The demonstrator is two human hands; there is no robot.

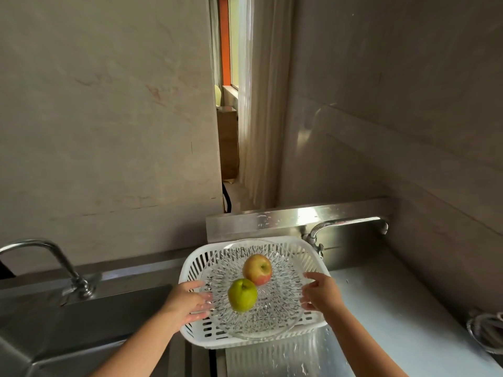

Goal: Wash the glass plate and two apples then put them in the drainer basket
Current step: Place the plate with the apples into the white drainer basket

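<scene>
Plate (272,308) in basket (196,336), apples (257,269) centred. Left hand (187,302) at nine o'clock, right hand (321,293) at three, fingers spread on rim.

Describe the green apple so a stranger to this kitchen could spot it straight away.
Find the white slotted drainer basket on the steel counter, between the two taps. A cut-glass plate lies in it with two apples on top. Yours is the green apple, nearer the person; the red apple sits just behind it.
</scene>
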